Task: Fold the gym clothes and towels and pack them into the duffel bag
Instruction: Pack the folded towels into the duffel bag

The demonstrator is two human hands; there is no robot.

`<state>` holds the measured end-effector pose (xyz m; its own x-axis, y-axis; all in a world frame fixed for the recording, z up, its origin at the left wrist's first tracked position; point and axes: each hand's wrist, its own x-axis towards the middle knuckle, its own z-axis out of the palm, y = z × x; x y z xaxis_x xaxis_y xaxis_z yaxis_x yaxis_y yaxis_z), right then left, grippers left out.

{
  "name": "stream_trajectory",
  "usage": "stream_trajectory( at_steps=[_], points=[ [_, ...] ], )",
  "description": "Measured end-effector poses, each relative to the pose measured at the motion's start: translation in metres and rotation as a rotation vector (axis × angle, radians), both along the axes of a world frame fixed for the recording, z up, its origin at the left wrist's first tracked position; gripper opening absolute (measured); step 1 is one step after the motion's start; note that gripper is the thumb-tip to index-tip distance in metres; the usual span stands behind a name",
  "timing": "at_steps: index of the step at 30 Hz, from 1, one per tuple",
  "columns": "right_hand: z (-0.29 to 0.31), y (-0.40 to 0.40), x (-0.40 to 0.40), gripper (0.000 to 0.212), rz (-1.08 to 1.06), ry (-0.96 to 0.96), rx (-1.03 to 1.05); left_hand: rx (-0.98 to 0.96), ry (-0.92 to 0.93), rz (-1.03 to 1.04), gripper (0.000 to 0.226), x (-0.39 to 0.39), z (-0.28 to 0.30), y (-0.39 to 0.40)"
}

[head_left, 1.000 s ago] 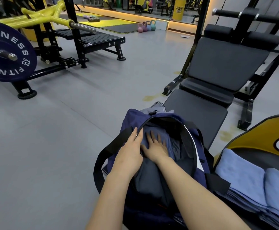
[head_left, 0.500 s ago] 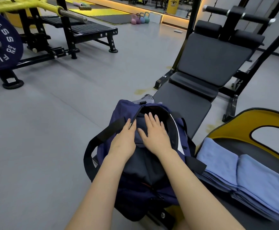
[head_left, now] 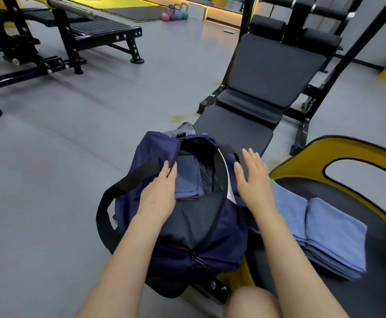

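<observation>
Leftmost, the left hand [head_left: 158,193] rested on the near-left rim of the open navy duffel bag [head_left: 141,161], fingers straight, gripping nothing. Inside lay a folded blue garment [head_left: 187,177] and a dark one [head_left: 187,223]. Just right of the opening, the right hand [head_left: 255,180] hovered flat and relaxed, holding nothing. Further right, the folded blue towels [head_left: 334,235] lay on the black-and-yellow seat [head_left: 359,152], their folds running away from the person; the right hand was clearly nearer, so the next reach likely goes rightward. No legible writing or brand showed anywhere.
</observation>
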<state>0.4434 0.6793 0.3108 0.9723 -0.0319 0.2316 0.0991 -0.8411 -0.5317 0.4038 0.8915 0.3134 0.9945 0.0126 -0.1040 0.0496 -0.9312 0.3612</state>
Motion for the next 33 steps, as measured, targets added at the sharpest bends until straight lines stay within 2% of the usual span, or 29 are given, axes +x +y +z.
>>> stream_trajectory(
  at_steps=[6,12,19,24,28,33],
  points=[
    [-0.052,-0.049,0.005,0.056,-0.246,0.225,0.017,0.069,-0.006,-0.012,0.082,0.004,-0.002,-0.006],
    [-0.079,-0.061,0.005,0.063,-0.382,0.324,0.011,0.106,-0.002,-0.020,0.082,0.006,-0.004,-0.006],
    [-0.083,-0.060,0.008,0.066,-0.458,0.292,-0.029,0.125,0.002,-0.028,0.081,0.008,-0.007,-0.006],
    [-0.081,-0.065,0.012,0.053,-0.501,0.307,-0.056,0.137,-0.002,-0.035,0.081,0.010,-0.008,-0.006],
    [-0.080,-0.072,0.012,0.061,-0.452,0.205,-0.018,0.143,-0.003,-0.041,0.081,0.010,-0.008,-0.006],
    [-0.075,-0.072,0.008,0.048,-0.402,0.110,0.042,0.163,0.010,-0.042,0.081,0.010,-0.006,-0.007]
  ],
)
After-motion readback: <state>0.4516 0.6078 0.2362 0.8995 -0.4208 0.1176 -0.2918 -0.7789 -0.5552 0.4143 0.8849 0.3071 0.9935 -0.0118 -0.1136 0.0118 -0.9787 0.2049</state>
